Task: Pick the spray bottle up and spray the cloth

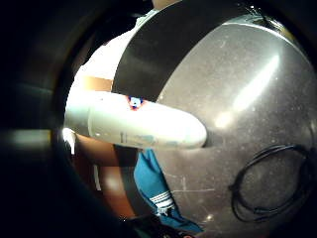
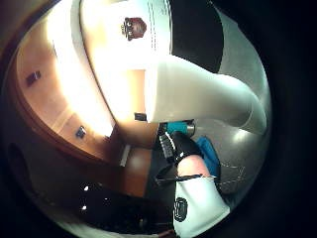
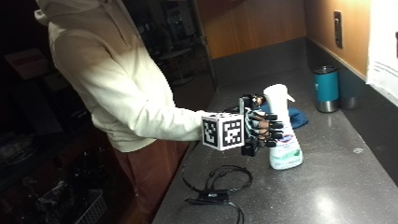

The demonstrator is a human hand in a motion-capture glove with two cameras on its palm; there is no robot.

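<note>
While the person in a cream hooded top stands at the dark speckled counter (image 3: 323,196), the gloved right hand (image 3: 261,128) is wrapped around the neck of the white spray bottle (image 3: 283,135), fingers curled about it just under the trigger head. The bottle stands upright with its base on or just above the counter; which of the two cannot be told. Its body hangs below the fist and its nozzle rises above it. From the palm, the bottle (image 1: 143,126) fills the middle of the little finger side view, lying right against the hand. Just behind the bottle, a blue cloth (image 3: 297,117) lies bunched on the counter, partly hidden by the bottle and hand. Farther back, a teal tumbler (image 3: 326,88) stands near the wall.
</note>
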